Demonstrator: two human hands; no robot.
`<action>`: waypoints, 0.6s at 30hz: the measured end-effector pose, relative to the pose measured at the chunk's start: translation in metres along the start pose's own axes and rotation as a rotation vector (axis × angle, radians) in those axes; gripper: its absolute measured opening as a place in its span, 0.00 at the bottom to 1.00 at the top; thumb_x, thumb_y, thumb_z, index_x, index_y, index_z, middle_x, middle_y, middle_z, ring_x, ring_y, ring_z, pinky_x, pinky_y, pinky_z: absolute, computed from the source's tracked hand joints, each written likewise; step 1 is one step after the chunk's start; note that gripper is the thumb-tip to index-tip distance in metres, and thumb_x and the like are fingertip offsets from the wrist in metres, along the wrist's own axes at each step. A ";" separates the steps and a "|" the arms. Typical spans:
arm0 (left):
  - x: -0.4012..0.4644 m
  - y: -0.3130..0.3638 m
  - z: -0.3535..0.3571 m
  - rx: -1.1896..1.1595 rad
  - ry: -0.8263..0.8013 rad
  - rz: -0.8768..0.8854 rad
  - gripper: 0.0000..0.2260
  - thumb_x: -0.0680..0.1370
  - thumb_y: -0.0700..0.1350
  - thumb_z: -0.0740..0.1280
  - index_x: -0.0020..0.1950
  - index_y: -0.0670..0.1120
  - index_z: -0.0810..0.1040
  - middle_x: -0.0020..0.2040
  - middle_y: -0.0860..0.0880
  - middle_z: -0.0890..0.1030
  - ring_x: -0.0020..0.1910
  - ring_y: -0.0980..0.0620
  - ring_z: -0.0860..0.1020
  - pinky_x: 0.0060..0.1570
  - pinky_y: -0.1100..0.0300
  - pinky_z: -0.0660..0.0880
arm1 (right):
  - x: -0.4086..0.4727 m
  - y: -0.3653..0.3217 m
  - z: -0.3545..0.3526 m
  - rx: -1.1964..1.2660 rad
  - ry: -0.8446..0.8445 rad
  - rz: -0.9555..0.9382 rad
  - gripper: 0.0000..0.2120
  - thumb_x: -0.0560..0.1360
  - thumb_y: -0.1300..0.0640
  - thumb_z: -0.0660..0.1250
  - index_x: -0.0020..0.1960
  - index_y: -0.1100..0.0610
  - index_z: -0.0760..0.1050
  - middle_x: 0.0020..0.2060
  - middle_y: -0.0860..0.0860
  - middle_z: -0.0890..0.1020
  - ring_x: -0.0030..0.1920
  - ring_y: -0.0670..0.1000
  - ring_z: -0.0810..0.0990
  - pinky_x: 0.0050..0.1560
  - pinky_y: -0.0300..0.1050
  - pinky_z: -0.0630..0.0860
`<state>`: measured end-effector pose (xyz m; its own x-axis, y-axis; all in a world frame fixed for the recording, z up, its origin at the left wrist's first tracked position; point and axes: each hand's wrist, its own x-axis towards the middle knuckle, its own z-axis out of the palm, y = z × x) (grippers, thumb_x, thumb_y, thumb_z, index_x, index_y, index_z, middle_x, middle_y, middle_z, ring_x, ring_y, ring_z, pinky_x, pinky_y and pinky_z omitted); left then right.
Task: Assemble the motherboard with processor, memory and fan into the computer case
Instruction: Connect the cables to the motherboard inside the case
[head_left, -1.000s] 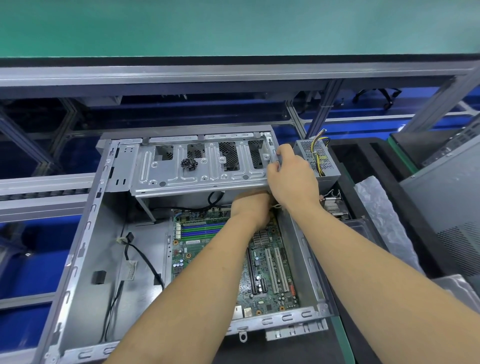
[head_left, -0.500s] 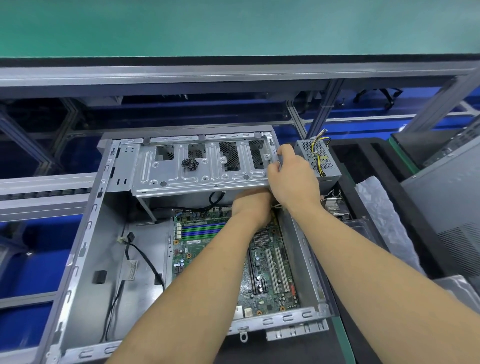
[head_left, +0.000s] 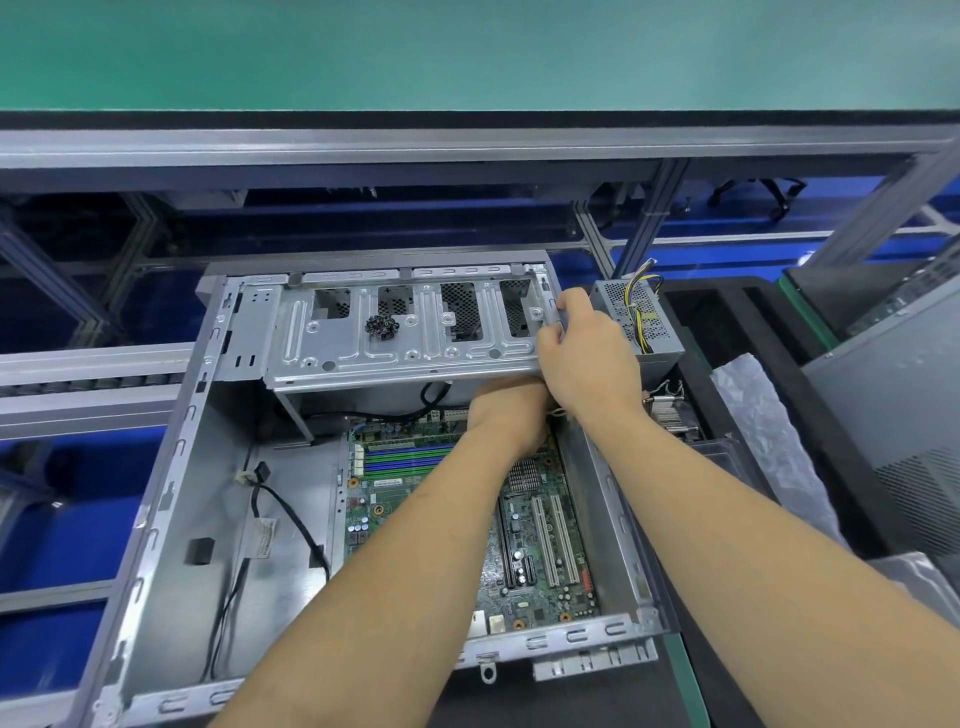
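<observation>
Open computer case (head_left: 171, 525) lying flat across centre frame, long axis running from lower edge toward upper centre. Motherboard (head_left: 524, 530) sitting on the case floor at centre right, long axis following the case, green face turned up, blue and green memory slots (head_left: 402, 457) lying crosswise at its far end, white expansion slots (head_left: 556, 540) running lengthwise nearer the lower right. Drive cage (head_left: 410, 332) spanning the far end of the case, tilted up over the board. Right hand (head_left: 589, 358) gripping the right end of the drive cage, fingers curled round its edge. Left hand (head_left: 511, 415) reaching beneath the cage above the board's far right corner; fingers hidden, so grip impossible to tell. Power supply (head_left: 636, 317) with yellow and black leads standing just beside the case at upper right; finned heatsink (head_left: 670, 413) resting below it, outside the case. Board likely light and stiff yet fragile: best handling by bare edges, avoiding components and sockets. Cage looking rigid, its sheet-metal edges probably sharp, probably best supported at both ends during lowering. Loose black cable (head_left: 291, 519) lying on the bare floor at centre left.
</observation>
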<state>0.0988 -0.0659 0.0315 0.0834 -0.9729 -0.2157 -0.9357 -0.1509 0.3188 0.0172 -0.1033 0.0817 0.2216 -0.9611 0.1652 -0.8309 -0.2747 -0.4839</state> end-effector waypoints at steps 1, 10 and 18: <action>0.000 0.000 0.000 0.007 0.000 0.002 0.15 0.76 0.37 0.63 0.35 0.51 0.62 0.33 0.52 0.68 0.39 0.43 0.72 0.37 0.54 0.71 | 0.000 0.000 0.000 0.000 -0.002 0.000 0.11 0.81 0.54 0.58 0.62 0.56 0.69 0.49 0.59 0.79 0.46 0.64 0.77 0.42 0.52 0.69; 0.004 -0.006 0.007 0.043 -0.011 0.006 0.06 0.78 0.44 0.65 0.54 0.49 0.78 0.50 0.47 0.80 0.50 0.39 0.80 0.40 0.53 0.74 | 0.003 0.012 0.000 0.354 -0.048 0.108 0.12 0.80 0.54 0.62 0.63 0.47 0.74 0.48 0.53 0.79 0.46 0.54 0.78 0.48 0.50 0.76; 0.005 -0.013 0.019 0.033 0.032 0.040 0.10 0.77 0.49 0.64 0.55 0.53 0.80 0.54 0.50 0.81 0.55 0.42 0.79 0.50 0.49 0.79 | -0.016 0.042 -0.001 0.884 -0.176 0.317 0.15 0.81 0.53 0.68 0.66 0.46 0.79 0.53 0.46 0.84 0.56 0.46 0.82 0.59 0.43 0.77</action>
<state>0.1046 -0.0656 0.0089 0.0561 -0.9832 -0.1739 -0.9494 -0.1064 0.2955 -0.0223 -0.0993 0.0596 0.1858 -0.9656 -0.1821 -0.1949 0.1454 -0.9700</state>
